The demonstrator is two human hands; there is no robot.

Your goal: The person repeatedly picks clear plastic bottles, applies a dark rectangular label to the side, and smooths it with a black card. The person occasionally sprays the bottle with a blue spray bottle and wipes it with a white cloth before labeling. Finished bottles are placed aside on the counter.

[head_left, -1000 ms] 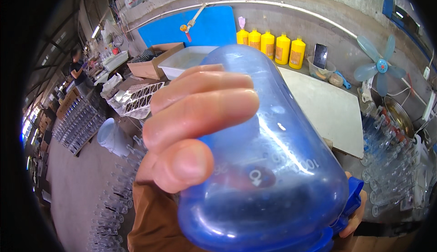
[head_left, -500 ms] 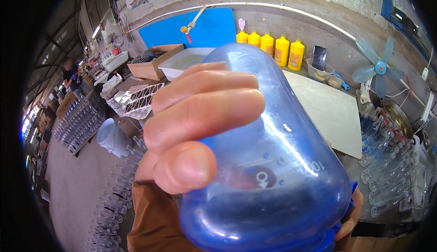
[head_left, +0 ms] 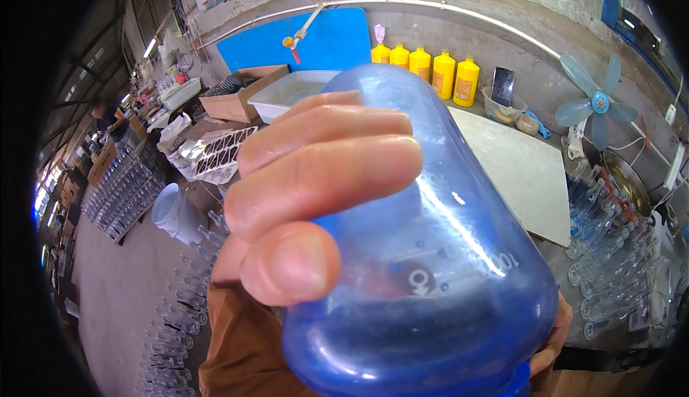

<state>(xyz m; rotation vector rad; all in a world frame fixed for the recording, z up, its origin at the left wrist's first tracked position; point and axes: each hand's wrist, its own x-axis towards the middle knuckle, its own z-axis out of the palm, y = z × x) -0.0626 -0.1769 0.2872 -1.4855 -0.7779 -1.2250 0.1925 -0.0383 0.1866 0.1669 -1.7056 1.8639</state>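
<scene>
A translucent blue plastic bottle (head_left: pixel 459 203) with white measuring marks fills the middle of the view, very close and tilted, its darker blue end toward the lower edge. Wrapped over its left side is my left hand (head_left: pixel 316 174), fingers bent across the wall and thumb low on the near side. My right hand (head_left: pixel 554 336) grips the bottle's lower right from behind; most of its fingers are hidden by the plastic. The brown sleeve (head_left: pixel 240 347) of my left arm comes up from the lower edge.
Behind are a pale board (head_left: pixel 513 174), several yellow bottles (head_left: pixel 443 75), a white tray (head_left: pixel 287 95) and an open wooden box (head_left: pixel 240 95). A blue-bladed fan (head_left: pixel 600 103) is at right. Clear glassware (head_left: pixel 610 268) crowds the right; a white bucket (head_left: pixel 176 214) stands left. Another person (head_left: pixel 111 120) is far left.
The bottle has turned slightly in my hands, its marks shifting right. A blue piece that stuck out beside my right hand is now out of sight. Both hands keep hold.
</scene>
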